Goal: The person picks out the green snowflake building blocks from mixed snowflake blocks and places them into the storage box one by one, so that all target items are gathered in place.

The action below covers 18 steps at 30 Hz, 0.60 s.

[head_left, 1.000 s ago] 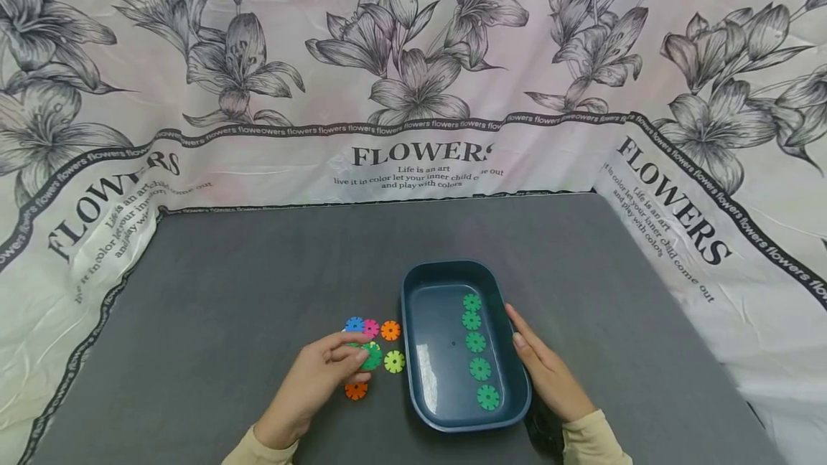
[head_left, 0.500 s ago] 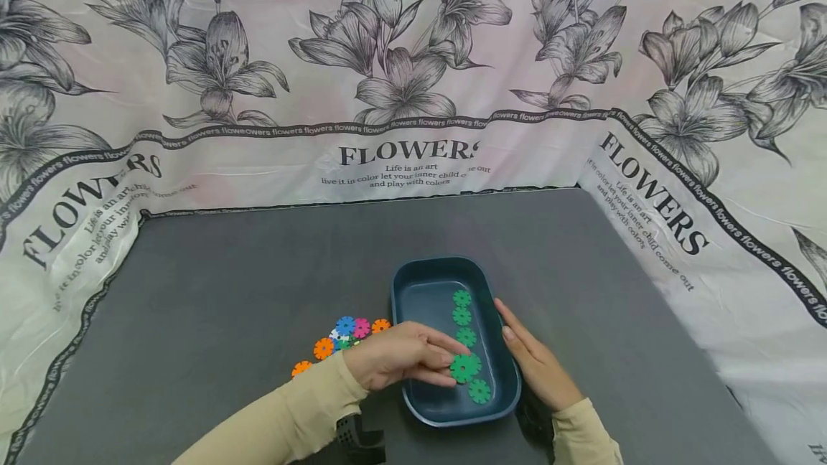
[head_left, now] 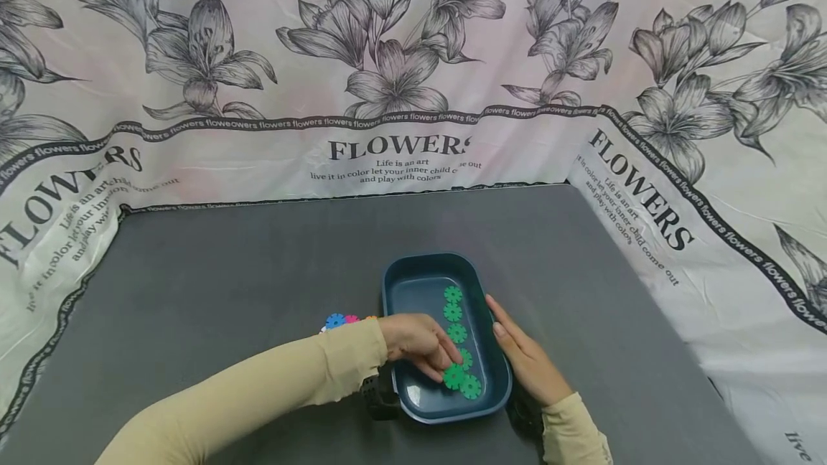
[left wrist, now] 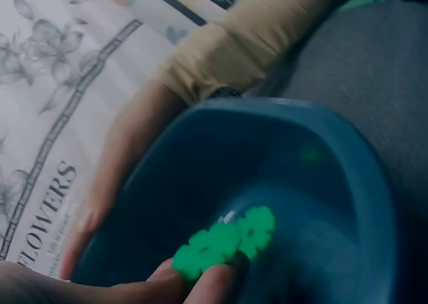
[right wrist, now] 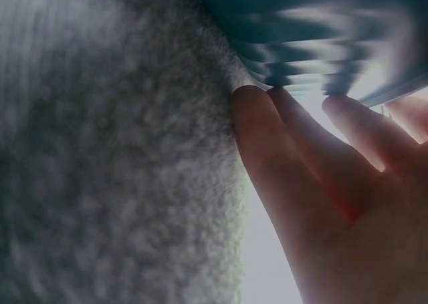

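Note:
My left hand (head_left: 423, 343) reaches over the dark blue tray (head_left: 494, 336) and pinches a green notched plastic disc (head_left: 454, 377) between thumb and fingers. In the left wrist view the held disc (left wrist: 214, 244) is just above another green disc (left wrist: 257, 230). Along the tray's right half lies a line of several green discs (head_left: 456, 334), one of them partly covered by the fingertips. With fairly straight fingers, my right hand (head_left: 530, 364) rests against the tray's right outer side. In the right wrist view its fingertips touch the tray wall (right wrist: 321, 37).
Left of the tray, a blue disc (head_left: 335, 320) and a pink disc (head_left: 352, 319) show behind the left sleeve (head_left: 291, 372), which hides others. The grey table (head_left: 258, 257) is bordered by a flower-printed cloth (head_left: 400, 156).
My left hand has carried the green disc from the loose pile rightward into the tray, then lowered it toward the near end of the line. The right hand stays at the tray's side.

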{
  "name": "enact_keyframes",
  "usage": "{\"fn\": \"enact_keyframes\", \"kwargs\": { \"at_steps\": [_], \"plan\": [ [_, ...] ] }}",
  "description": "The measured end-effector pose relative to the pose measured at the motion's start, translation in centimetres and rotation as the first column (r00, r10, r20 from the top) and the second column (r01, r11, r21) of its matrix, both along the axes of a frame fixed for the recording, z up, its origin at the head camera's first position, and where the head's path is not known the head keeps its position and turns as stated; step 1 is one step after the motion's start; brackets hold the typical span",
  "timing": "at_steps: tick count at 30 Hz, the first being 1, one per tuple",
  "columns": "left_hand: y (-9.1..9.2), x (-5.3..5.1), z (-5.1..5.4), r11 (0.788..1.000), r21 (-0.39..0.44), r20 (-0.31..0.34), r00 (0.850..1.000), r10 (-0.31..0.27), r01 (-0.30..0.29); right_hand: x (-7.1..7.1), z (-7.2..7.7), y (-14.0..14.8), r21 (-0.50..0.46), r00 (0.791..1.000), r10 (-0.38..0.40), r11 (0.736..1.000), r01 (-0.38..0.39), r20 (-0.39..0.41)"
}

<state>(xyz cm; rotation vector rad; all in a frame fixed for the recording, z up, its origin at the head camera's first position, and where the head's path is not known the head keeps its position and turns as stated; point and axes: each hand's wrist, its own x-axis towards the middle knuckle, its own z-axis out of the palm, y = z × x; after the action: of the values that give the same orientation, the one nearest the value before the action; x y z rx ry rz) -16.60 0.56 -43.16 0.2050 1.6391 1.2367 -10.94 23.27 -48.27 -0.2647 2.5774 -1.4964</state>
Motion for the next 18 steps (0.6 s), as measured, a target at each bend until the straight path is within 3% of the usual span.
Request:
{"fn": "enact_keyframes", "kwargs": {
  "at_steps": [5, 12, 15, 18],
  "plan": [
    [0.4, 0.3, -0.4, 0.998, -0.065, -0.074, 0.997, -0.025, 0.020, -0.1, 0.0, 0.0, -0.003, 1.000, 0.003, 1.000, -0.003, 0.008],
    [0.9, 1.5, -0.7, 0.992, -0.127, -0.194, 0.980, -0.042, 0.017, 0.0, 0.1, 0.1, -0.004, 1.000, -0.001, 1.000, 0.001, 0.015],
    [1.0, 1.8, -0.6, 0.987, -0.163, -0.251, 0.967, -0.049, 0.008, 0.0, 0.1, 0.1, -0.004, 1.000, -0.002, 1.000, 0.002, 0.017],
    [1.0, 1.9, -0.5, 0.979, -0.204, -0.326, 0.943, -0.074, 0.007, 0.0, 0.1, 0.1, -0.006, 1.000, 0.000, 1.000, 0.000, 0.015]
  ]
}}
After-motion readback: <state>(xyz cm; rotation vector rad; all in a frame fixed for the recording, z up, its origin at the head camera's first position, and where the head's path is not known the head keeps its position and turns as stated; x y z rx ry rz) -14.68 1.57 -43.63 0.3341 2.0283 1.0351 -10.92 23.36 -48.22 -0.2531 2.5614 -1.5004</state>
